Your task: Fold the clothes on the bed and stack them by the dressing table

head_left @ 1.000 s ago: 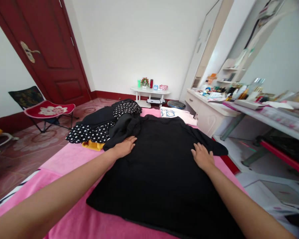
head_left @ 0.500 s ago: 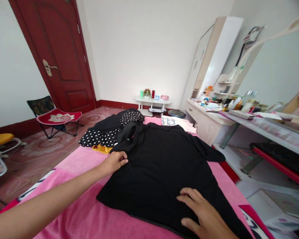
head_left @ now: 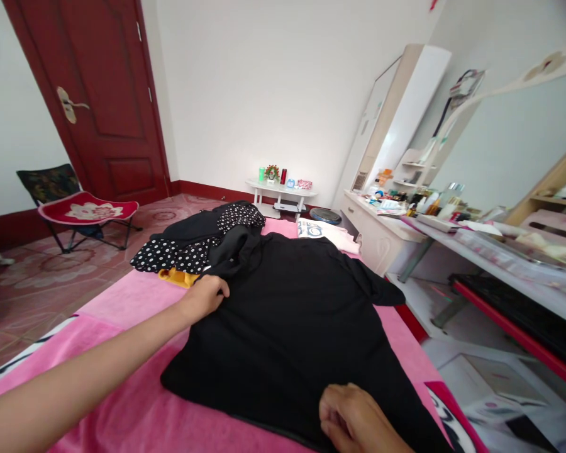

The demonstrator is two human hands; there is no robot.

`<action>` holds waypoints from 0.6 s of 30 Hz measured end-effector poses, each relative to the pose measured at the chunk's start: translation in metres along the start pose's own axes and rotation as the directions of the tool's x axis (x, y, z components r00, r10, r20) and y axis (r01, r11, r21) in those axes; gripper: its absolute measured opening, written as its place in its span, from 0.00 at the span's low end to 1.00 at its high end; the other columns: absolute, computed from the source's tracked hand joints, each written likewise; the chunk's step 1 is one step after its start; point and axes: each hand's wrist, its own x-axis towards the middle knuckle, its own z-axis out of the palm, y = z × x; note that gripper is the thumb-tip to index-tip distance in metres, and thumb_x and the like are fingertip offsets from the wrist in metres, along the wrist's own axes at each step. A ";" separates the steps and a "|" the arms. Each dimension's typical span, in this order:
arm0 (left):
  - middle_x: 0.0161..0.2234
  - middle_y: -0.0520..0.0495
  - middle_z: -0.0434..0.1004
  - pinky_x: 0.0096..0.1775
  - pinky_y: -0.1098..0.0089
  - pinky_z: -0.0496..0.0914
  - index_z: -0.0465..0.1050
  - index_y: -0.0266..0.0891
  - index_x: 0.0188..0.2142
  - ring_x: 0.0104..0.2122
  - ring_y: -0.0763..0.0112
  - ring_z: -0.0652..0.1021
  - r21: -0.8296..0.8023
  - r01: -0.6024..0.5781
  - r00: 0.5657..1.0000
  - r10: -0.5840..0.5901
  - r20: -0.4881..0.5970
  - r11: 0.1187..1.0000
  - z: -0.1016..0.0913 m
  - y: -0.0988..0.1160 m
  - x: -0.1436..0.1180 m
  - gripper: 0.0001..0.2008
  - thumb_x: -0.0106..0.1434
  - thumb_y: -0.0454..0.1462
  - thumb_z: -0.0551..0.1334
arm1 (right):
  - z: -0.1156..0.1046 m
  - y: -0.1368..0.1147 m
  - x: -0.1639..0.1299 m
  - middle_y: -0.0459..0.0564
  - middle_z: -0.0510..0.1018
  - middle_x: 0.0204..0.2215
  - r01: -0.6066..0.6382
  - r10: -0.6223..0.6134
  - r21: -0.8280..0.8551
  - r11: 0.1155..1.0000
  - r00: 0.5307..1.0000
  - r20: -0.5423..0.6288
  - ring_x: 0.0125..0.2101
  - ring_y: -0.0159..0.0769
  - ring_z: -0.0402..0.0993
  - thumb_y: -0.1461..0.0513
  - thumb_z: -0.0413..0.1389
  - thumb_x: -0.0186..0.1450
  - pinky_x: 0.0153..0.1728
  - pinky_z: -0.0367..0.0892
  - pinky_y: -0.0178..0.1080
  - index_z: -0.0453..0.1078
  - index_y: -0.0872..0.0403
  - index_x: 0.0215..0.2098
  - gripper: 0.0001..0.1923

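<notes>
A black short-sleeved shirt (head_left: 292, 314) lies spread across the pink bed cover (head_left: 141, 390), its hem toward me. At the shirt's left side, just below the sleeve, my left hand (head_left: 207, 297) is closed on the cloth. Near the hem, my right hand (head_left: 351, 415) has its fingers curled together, pinching the shirt's fabric. Beside the left sleeve sits a heap of clothes: black polka-dot fabric (head_left: 170, 255) and a yellow piece (head_left: 177, 277) under it. Folded light clothes (head_left: 330, 234) lie past the collar.
A red folding chair (head_left: 87, 211) stands on the floor at the left, near the door (head_left: 89, 107). Against the far wall is a small white table (head_left: 283, 189). A cluttered dressing table (head_left: 377, 220) and a desk (head_left: 495, 251) border the bed's right side.
My right hand has gone from spread fingers to closed on the shirt near the hem. The left hand keeps its grip. My view has turned slightly right.
</notes>
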 end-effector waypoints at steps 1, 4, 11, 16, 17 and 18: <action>0.39 0.48 0.75 0.43 0.66 0.68 0.77 0.44 0.33 0.41 0.63 0.75 0.080 -0.020 1.000 0.020 0.009 0.997 -0.002 0.002 -0.007 0.13 0.53 0.28 0.58 | -0.002 -0.001 -0.001 0.41 0.73 0.25 -0.003 0.003 0.017 1.000 1.000 0.007 0.29 0.29 0.68 0.69 0.52 0.54 0.34 0.58 0.32 0.67 0.52 0.26 0.06; 0.50 0.45 0.68 0.45 0.63 0.66 0.76 0.44 0.38 0.47 0.59 0.71 0.180 -0.192 0.980 0.198 -0.015 0.965 -0.011 0.018 -0.034 0.16 0.55 0.27 0.56 | -0.013 -0.002 -0.008 0.41 0.73 0.28 0.001 -0.005 0.092 0.996 0.999 0.051 0.29 0.29 0.68 0.68 0.54 0.51 0.32 0.58 0.30 0.68 0.51 0.27 0.07; 0.44 0.46 0.70 0.44 0.64 0.65 0.70 0.47 0.47 0.43 0.59 0.71 -0.195 -0.429 0.848 0.468 0.251 0.882 -0.020 0.031 -0.104 0.23 0.52 0.47 0.67 | -0.028 0.033 -0.043 0.48 0.73 0.40 -0.067 0.063 -0.041 0.997 0.995 -0.079 0.41 0.41 0.68 0.70 0.53 0.42 0.39 0.62 0.35 0.69 0.48 0.37 0.23; 0.36 0.49 0.72 0.40 0.68 0.64 0.71 0.44 0.36 0.39 0.64 0.71 -0.226 -0.433 0.859 0.476 0.191 0.872 -0.003 0.032 -0.100 0.06 0.60 0.40 0.61 | -0.015 0.047 -0.041 0.47 0.72 0.33 -0.018 0.012 -0.060 0.998 0.995 -0.102 0.38 0.37 0.68 0.72 0.46 0.41 0.39 0.60 0.36 0.67 0.51 0.32 0.21; 0.34 0.50 0.73 0.39 0.69 0.64 0.71 0.43 0.34 0.37 0.66 0.72 -0.232 -0.450 0.848 0.494 0.192 0.863 -0.003 0.034 -0.097 0.03 0.61 0.38 0.59 | -0.015 0.047 -0.040 0.47 0.72 0.32 -0.002 -0.003 -0.043 0.999 0.995 -0.104 0.36 0.36 0.68 0.71 0.46 0.42 0.38 0.60 0.35 0.66 0.52 0.30 0.19; 0.32 0.50 0.73 0.38 0.70 0.64 0.71 0.43 0.32 0.36 0.67 0.72 -0.239 -0.465 0.835 0.512 0.202 0.852 -0.005 0.036 -0.093 0.02 0.61 0.37 0.59 | -0.017 0.047 -0.039 0.46 0.72 0.30 0.005 -0.007 -0.020 1.000 0.995 -0.096 0.34 0.35 0.68 0.71 0.46 0.43 0.36 0.60 0.35 0.66 0.52 0.29 0.16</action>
